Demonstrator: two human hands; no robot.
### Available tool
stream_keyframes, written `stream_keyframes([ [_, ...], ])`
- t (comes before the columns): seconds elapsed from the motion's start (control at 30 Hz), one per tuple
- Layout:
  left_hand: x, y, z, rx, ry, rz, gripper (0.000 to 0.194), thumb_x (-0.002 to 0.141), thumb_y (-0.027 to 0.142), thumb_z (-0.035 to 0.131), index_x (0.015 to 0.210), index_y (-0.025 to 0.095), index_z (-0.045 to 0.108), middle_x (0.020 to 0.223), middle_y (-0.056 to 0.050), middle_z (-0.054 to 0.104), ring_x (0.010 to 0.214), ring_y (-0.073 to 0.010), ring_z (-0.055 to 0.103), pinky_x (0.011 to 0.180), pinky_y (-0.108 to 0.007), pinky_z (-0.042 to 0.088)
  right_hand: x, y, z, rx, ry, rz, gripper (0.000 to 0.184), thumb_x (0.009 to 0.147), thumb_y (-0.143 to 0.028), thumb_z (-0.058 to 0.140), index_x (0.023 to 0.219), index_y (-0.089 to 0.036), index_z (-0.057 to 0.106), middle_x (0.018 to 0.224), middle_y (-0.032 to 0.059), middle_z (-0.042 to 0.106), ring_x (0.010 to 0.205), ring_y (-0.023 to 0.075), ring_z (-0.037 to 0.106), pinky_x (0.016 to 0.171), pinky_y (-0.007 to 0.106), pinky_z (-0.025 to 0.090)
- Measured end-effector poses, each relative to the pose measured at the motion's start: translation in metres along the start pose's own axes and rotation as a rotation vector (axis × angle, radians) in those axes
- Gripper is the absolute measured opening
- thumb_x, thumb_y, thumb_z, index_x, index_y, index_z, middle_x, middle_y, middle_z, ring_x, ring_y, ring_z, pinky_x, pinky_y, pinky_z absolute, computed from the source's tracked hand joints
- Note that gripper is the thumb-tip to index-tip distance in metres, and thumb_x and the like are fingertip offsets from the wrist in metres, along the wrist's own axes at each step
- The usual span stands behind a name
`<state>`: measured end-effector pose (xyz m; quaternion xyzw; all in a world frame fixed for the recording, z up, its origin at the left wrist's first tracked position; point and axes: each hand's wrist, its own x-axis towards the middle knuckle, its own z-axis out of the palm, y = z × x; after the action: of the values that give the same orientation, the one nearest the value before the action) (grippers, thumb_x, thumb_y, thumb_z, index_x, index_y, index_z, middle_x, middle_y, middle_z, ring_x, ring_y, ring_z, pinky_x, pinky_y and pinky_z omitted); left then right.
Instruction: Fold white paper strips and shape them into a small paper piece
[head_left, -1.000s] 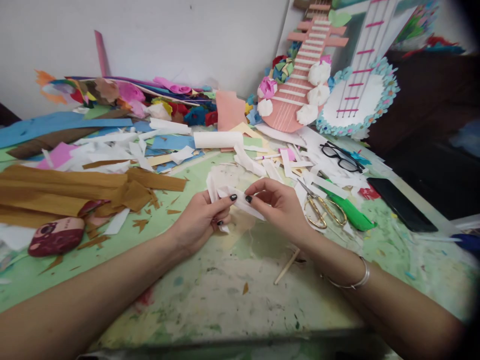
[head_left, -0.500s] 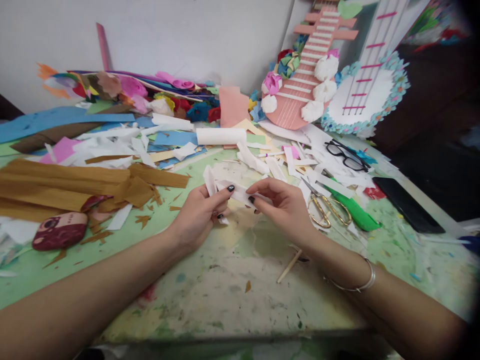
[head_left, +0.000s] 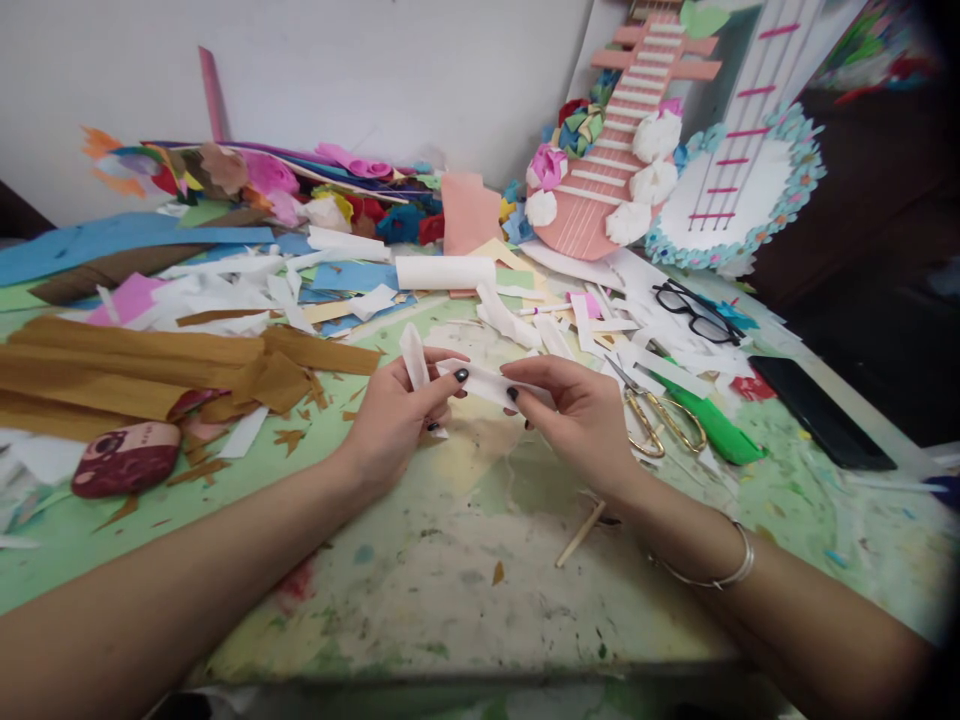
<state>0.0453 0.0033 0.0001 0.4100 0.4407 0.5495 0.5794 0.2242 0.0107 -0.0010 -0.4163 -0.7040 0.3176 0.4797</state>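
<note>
A narrow white paper strip (head_left: 487,384) stretches between my two hands above the table's near middle. My left hand (head_left: 397,415) pinches its left part between thumb and fingers, and a folded white end stands up behind the thumb. The strip's right part lies between the thumb and fingertips of my right hand (head_left: 574,415), closed in a pinch. Just beyond my right hand, gold-handled scissors (head_left: 664,420) rest on the table. A short wooden stick (head_left: 580,535) lies below my right wrist.
Brown crepe paper (head_left: 112,370) and a dark red mouse-shaped object (head_left: 126,458) lie at left. White scraps (head_left: 225,285) spread behind. Right of my hands are a green wrapped item (head_left: 720,425), glasses (head_left: 697,312) and a phone (head_left: 821,410). Decorated paper instruments (head_left: 600,200) lean at the back.
My right hand has shifted slightly right, and the strip between the hands looks straighter. The folded white end by my left hand stands a little higher.
</note>
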Motion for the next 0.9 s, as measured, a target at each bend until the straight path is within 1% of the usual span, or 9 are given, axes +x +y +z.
stream_keyframes([
  [0.07,0.0,0.002,-0.002,0.125,-0.001,0.039,0.026,0.071,0.025,0.074,0.094,0.015,0.067,0.062,0.002,0.056,0.043,-0.003,0.034,0.042,-0.018,0.026,0.001,0.0,0.0,-0.019,0.011,0.003,0.025,0.075,-0.009,0.058,0.094,-0.02,0.071,0.09,0.0011,0.072,0.081,0.0146,0.068,0.074,0.031,0.057],
  [0.13,0.0,0.004,-0.004,0.164,-0.007,0.052,0.023,0.071,0.026,0.074,0.091,0.015,0.068,0.061,0.001,0.057,0.043,-0.0031,0.035,0.041,-0.018,0.025,0.001,-0.001,-0.001,-0.039,0.011,-0.001,0.024,0.075,-0.008,0.058,0.092,-0.02,0.071,0.087,0.0007,0.073,0.079,0.0143,0.068,0.072,0.03,0.057],
  [0.3,0.002,0.008,-0.004,-0.075,-0.051,-0.044,0.015,0.073,0.019,0.071,0.087,0.014,0.069,0.06,0.001,0.057,0.04,0.0004,0.027,0.041,-0.016,0.023,0.001,-0.009,-0.003,-0.044,0.006,-0.085,0.026,0.078,-0.006,0.054,0.088,-0.02,0.073,0.081,0.0002,0.073,0.067,0.0113,0.067,0.064,0.025,0.055],
  [0.43,0.004,0.013,-0.004,-0.265,-0.077,-0.161,0.018,0.073,0.011,0.064,0.09,0.011,0.069,0.061,-0.001,0.058,0.038,0.0017,0.023,0.04,-0.014,0.022,0.001,-0.013,-0.005,-0.115,0.001,-0.264,0.028,0.08,-0.005,0.052,0.086,-0.02,0.074,0.087,0.004,0.074,0.078,0.0144,0.069,0.072,0.028,0.056],
  [0.6,0.003,0.019,-0.007,-0.392,-0.066,-0.267,0.017,0.069,0.007,0.056,0.082,0.009,0.067,0.061,-0.003,0.057,0.038,0.0,0.027,0.04,-0.016,0.026,0.002,-0.015,-0.006,-0.218,-0.011,-0.443,0.029,0.084,-0.006,0.048,0.088,-0.021,0.073,0.091,0.0059,0.074,0.084,0.0152,0.069,0.075,0.029,0.057],
  [0.7,0.002,0.019,-0.007,-0.406,-0.057,-0.252,0.014,0.071,0.012,0.057,0.081,0.007,0.066,0.058,-0.002,0.055,0.038,-0.0012,0.028,0.041,-0.017,0.029,0.002,-0.015,-0.005,-0.271,-0.011,-0.536,0.025,0.084,-0.008,0.051,0.094,-0.019,0.071,0.094,0.0087,0.073,0.087,0.0156,0.069,0.076,0.03,0.058],
  [0.77,0.003,0.018,-0.006,-0.383,-0.047,-0.211,0.008,0.074,0.014,0.062,0.078,0.008,0.064,0.055,0.001,0.052,0.038,-0.0005,0.026,0.04,-0.016,0.027,0.002,-0.015,-0.005,-0.297,-0.019,-0.567,0.022,0.083,-0.011,0.056,0.098,-0.018,0.07,0.097,0.0099,0.073,0.089,0.0165,0.069,0.078,0.031,0.058],
  [0.8,0.003,0.017,-0.006,-0.367,-0.042,-0.19,0.006,0.074,0.013,0.065,0.075,0.008,0.062,0.053,0.002,0.05,0.038,0.0001,0.026,0.039,-0.016,0.026,0.002,-0.015,-0.005,-0.31,-0.025,-0.568,0.022,0.083,-0.012,0.058,0.099,-0.019,0.07,0.099,0.0098,0.073,0.091,0.0168,0.069,0.079,0.032,0.059],
  [0.9,0.005,0.015,-0.005,-0.342,-0.03,-0.161,0.013,0.071,0.009,0.07,0.069,0.01,0.057,0.052,0.004,0.05,0.037,0.0012,0.026,0.038,-0.014,0.024,0.001,-0.015,-0.005,-0.338,-0.023,-0.525,0.022,0.084,-0.013,0.058,0.098,-0.023,0.07,0.102,0.0067,0.073,0.093,0.0169,0.069,0.082,0.034,0.059],
])
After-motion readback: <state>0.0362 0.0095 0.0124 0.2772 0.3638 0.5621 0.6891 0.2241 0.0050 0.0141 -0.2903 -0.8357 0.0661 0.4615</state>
